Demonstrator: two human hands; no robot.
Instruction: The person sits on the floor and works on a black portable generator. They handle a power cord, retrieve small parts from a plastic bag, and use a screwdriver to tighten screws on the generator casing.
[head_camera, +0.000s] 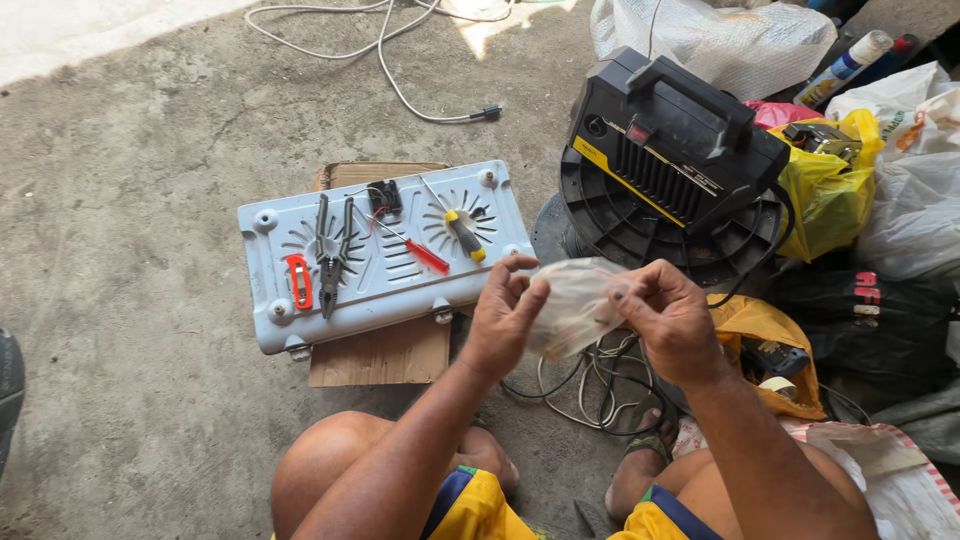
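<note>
Near, above the knees, the left hand (503, 318) and right hand (668, 322) pinch opposite edges of a small clear plastic bag (575, 305), likely light, limp and slippery, best gripped by its rim, while farther left pliers (332, 255) lie on an upturned grey appliance (385, 255).

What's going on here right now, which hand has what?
A person sits on the concrete floor holding a small clear plastic bag between the left hand and right hand, fingers pinching its edges. Ahead lies an upturned grey appliance casing on cardboard, with pliers, an orange cutter and two screwdrivers, one red-handled, one yellow-handled, on it. A black and yellow machine sits to the right.
</note>
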